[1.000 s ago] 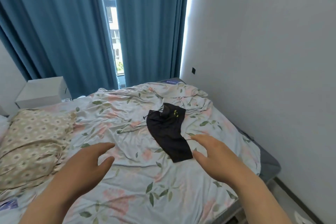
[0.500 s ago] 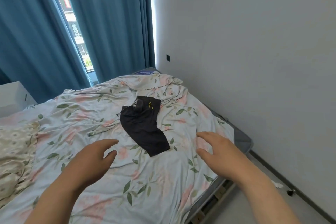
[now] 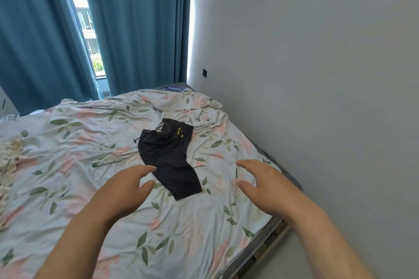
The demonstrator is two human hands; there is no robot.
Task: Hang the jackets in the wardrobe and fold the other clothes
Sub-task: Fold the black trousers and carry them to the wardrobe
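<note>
Reach closes in: left hand (image 3: 123,190) now just beside the black garment (image 3: 167,156) lying between the two, right hand (image 3: 265,183) further off, both empty and loose-fingered, so folding looks ready to start.

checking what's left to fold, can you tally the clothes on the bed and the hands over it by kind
black garment: 1, lying crumpled on the floral sheet
hands: 2, left hand and right hand, both open and empty
total: 3
</note>
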